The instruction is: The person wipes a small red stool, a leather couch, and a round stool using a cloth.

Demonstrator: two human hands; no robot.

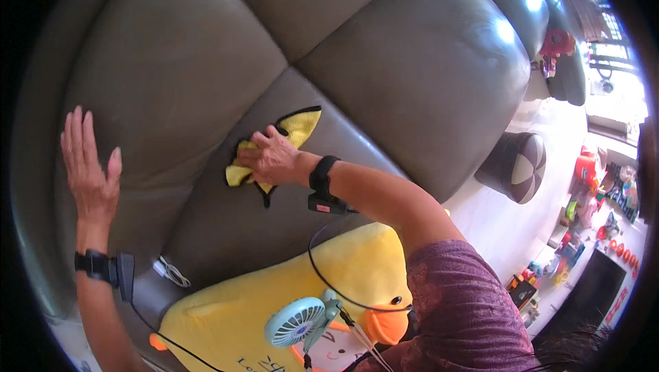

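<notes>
My right hand (273,158) is closed on a yellow cleaning cloth (301,127) with black edging, pressed against the seat of a grey-brown leather sofa (206,49). Parts of the cloth stick out on both sides of the fingers, and its middle is hidden under the hand. Over at the left, my left hand (89,166) rests with fingers stretched out against the sofa's padded back, holding nothing. Both wrists wear black straps with small boxes and thin black cables.
Close to me lies a yellow duck plush cushion (254,289), with a small light-blue fan (298,322) in front of it. A white coiled cable (171,272) sits on the sofa. At the right are a round stool (515,166), scattered toys and a dark television (587,300).
</notes>
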